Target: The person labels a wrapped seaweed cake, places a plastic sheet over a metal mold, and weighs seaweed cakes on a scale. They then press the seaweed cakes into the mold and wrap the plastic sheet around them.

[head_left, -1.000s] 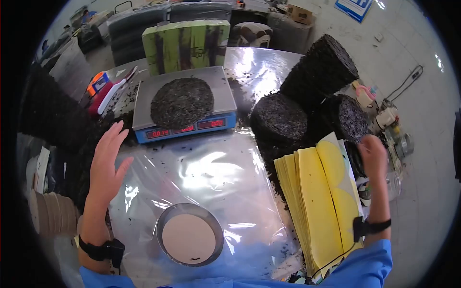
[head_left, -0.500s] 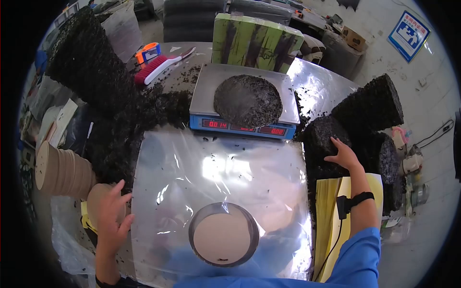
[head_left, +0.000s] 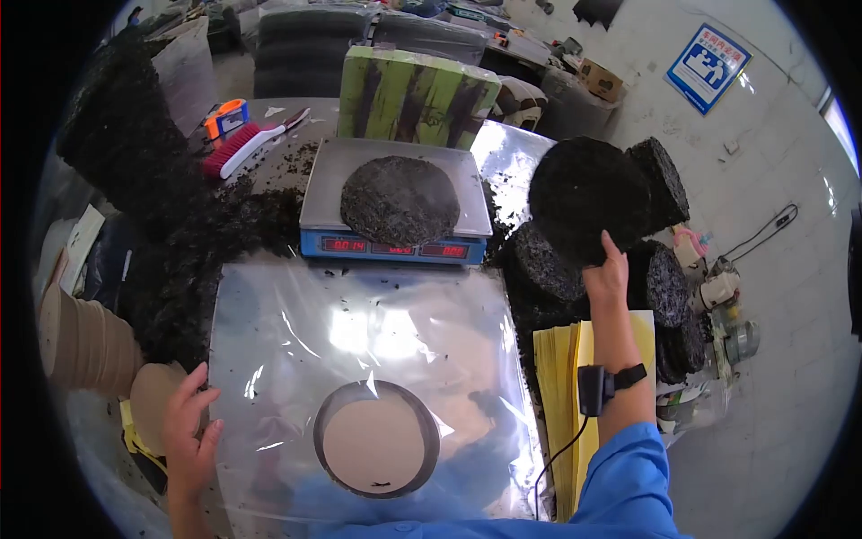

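Note:
My right hand (head_left: pixel 609 269) grips the lower edge of a thin, dark round seaweed cake (head_left: pixel 588 198), thumb at the edge and the other fingers mostly hidden. The cake is raised, tilted, above other stacks of round seaweed cakes (head_left: pixel 546 260). My left hand (head_left: pixel 190 427), fingers apart and holding nothing, hovers by the left edge of the clear plastic sheet (head_left: pixel 269 359), close to a brown cardboard disc (head_left: pixel 157 404). On the sheet lies a round ring (head_left: pixel 433 422) with a cardboard disc (head_left: pixel 373 445) inside it. Another seaweed cake (head_left: pixel 400 199) rests on the blue scale (head_left: pixel 314 244).
Loose dark seaweed (head_left: pixel 171 269) is heaped on the left, with a tall stack behind it. A red-bristled brush (head_left: pixel 242 148) and orange tape (head_left: pixel 226 117) lie at the back. Stacked cardboard discs (head_left: pixel 85 346) stand left; yellow paper (head_left: pixel 561 386) lies under my right forearm.
My right hand has lifted a round seaweed cake off the right-hand stack and raised it. The view has shifted, moving everything leftward. My left hand stays near the sheet's left edge, still open.

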{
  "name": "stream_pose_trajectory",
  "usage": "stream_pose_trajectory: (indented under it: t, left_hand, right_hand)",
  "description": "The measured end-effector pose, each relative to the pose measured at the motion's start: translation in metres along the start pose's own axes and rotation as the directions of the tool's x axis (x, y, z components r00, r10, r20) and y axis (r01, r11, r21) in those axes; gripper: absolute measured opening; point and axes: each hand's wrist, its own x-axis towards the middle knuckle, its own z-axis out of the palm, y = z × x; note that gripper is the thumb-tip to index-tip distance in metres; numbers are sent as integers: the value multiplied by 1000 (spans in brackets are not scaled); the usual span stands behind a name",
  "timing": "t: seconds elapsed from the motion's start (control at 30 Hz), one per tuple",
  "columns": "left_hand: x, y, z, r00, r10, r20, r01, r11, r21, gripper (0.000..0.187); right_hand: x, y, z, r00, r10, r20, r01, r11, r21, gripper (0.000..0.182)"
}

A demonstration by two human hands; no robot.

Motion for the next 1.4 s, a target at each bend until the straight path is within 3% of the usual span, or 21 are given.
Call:
stream_pose_trajectory:
  t: [0.07, 0.1, 0.13, 0.2, 0.23, 0.27, 0.33, 0.37, 0.4, 0.47, 0.53, 0.7, 0.77, 0.93, 1.03, 1.13, 1.23, 1.27, 1.33, 1.4]
  left_hand:
    - [-4, 3, 5, 1000, -5, -12, 5, 1000, -10, 37]
    - [-5, 8, 7, 1000, -8, 6, 8, 1000, -22, 37]
    - [-5, 11, 8, 1000, -12, 26, 12, 999, -31, 37]
    - [-7, 12, 8, 1000, -4, -6, 4, 1000, -2, 38]
    - [-9, 13, 6, 1000, -11, -4, 11, 1000, -13, 38]
    - [-11, 13, 3, 1000, -14, 2, 15, 1000, -25, 38]
    - [-17, 13, -4, 999, -47, -6, 47, 999, -10, 38]
    - [-20, 12, -6, 997, -71, -5, 71, 997, -7, 38]
    - [-24, 9, -9, 997, -82, -13, 82, 997, -15, 38]
    - [-32, 0, -13, 993, -104, -51, 105, 994, 13, 38]
    - [-34, -10, -9, 994, -97, -55, 97, 995, -2, 38]
    - [-2, 3, -9, 1000, 7, -5, -7, 1000, 6, 39]
    - [8, 8, -13, 987, 152, 43, -154, 987, 48, 42]
    - [21, 15, -23, 980, 192, 43, -195, 978, 73, 41]
    - [34, 24, -37, 974, 222, 54, -227, 964, 136, 40]
    - [63, 35, -44, 950, 301, 79, -310, 931, 193, 42]
    - [111, 54, -29, 902, 421, 99, -432, 885, 173, 49]
    - [130, 61, -18, 861, 496, 114, -508, 849, 142, 54]
    - [169, 75, 16, 829, 536, 160, -555, 824, 114, 62]
    - [208, 86, 61, 795, 567, 215, -600, 787, 145, 76]
  right_hand:
    - [-15, 23, 40, 990, 4, 142, 9, 996, -88, 35]
    - [-20, 37, 54, 976, -26, 217, 102, 932, -347, 35]
    - [-26, 53, 70, 953, -37, 300, 209, 797, -567, 35]
    - [-43, 76, 122, 932, 14, 362, 313, 473, -824, 37]
    - [-42, 96, 132, 756, -53, 652, 637, 286, -716, 47]
    - [-43, 114, 138, 491, -56, 870, 870, 77, -486, 57]
    - [-65, 133, 158, 500, 353, 791, 866, -219, -450, 77]
    - [-72, 138, 158, 552, 444, 706, 833, -264, -486, 92]
    - [-76, 136, 157, 541, 454, 708, 840, -263, -474, 92]
    - [-76, 119, 156, 533, 267, 803, 846, -180, -502, 92]
    - [-75, 101, 153, 514, 271, 814, 857, -124, -500, 88]
    - [-88, 53, 184, 472, 196, 859, 881, -139, -452, 87]
    - [-93, 53, 190, 471, 196, 860, 882, -133, -453, 88]
    - [-86, 67, 177, 477, 206, 855, 879, -122, -461, 91]
    - [-71, 67, 154, 559, 214, 801, 829, -119, -547, 94]
    - [-36, 53, 99, 737, 142, 661, 669, -298, -681, 100]
    - [8, 43, 7, 903, 211, 374, 429, -437, -790, 109]
    - [20, 52, -29, 912, 202, 358, 411, -442, -798, 109]
    - [33, 57, -92, 905, 414, 96, 309, -486, -817, 106]
    - [12, 49, -79, 913, 371, 171, 363, -546, -755, 103]
